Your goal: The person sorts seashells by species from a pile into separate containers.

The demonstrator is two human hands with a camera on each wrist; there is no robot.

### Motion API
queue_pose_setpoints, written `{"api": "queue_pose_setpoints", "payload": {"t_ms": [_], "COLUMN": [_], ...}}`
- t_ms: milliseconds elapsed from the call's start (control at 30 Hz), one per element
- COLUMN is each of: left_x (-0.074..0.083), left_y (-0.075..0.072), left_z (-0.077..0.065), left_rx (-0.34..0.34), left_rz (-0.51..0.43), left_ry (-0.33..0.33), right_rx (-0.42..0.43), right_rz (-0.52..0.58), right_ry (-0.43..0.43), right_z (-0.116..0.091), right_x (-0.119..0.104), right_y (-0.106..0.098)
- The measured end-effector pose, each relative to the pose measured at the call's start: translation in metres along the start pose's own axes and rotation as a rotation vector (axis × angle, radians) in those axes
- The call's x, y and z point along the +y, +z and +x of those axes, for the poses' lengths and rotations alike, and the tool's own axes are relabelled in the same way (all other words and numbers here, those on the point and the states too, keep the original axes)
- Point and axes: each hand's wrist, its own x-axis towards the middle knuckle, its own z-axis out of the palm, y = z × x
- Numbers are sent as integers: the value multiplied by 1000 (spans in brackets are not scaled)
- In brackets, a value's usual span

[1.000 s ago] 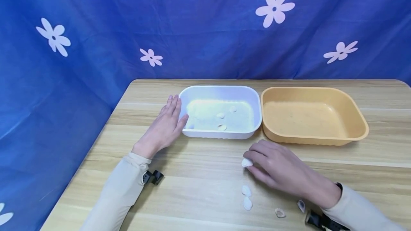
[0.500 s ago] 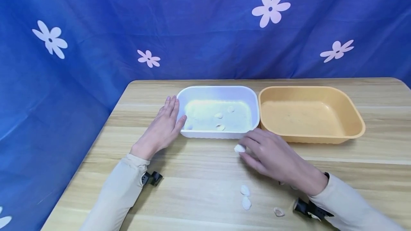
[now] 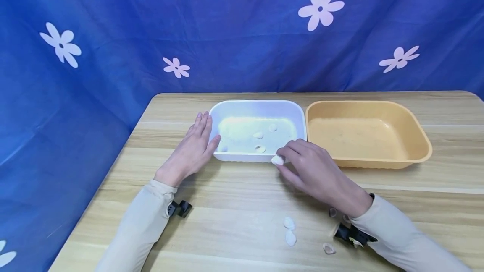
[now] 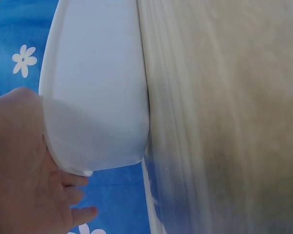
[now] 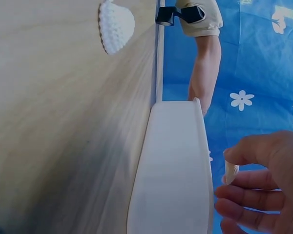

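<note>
My right hand (image 3: 315,173) pinches a white seashell (image 3: 277,160) between thumb and fingers, right at the near rim of the white bin (image 3: 261,157). The right wrist view shows this held shell (image 5: 231,171) edge-on, level with the bin's lip. With fingers straight, my left hand (image 3: 190,148) rests against the bin's left end. Several pale shells, among them one near the front wall (image 3: 260,149), lie on the bin's floor. Two more white shells (image 3: 290,231) lie end to end on the table in front of the bin.
An orange bin (image 3: 368,164) stands right beside the white one. Near my right wrist camera (image 3: 351,235), a brownish shell (image 3: 329,248) and a small dark one (image 3: 332,212) lie on the wooden table (image 3: 227,217). A blue flowered cloth (image 3: 242,32) hangs behind.
My right hand has carried the pinched shell away from me and slightly left, from above the table to the white bin's near rim. The left hand stays in place.
</note>
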Motion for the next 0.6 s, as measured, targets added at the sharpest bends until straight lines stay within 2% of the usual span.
{"api": "queue_pose_setpoints", "payload": {"t_ms": [267,600], "left_x": [0,0], "left_y": [0,1], "left_z": [0,0], "left_rx": [-2,7], "left_rz": [1,-3], "left_ry": [1,7], "right_rx": [15,-1], "right_rz": [-15,-24], "right_ry": [-2,77], "right_z": [13,33], "right_x": [-2,-5], "right_y": [2,9]}}
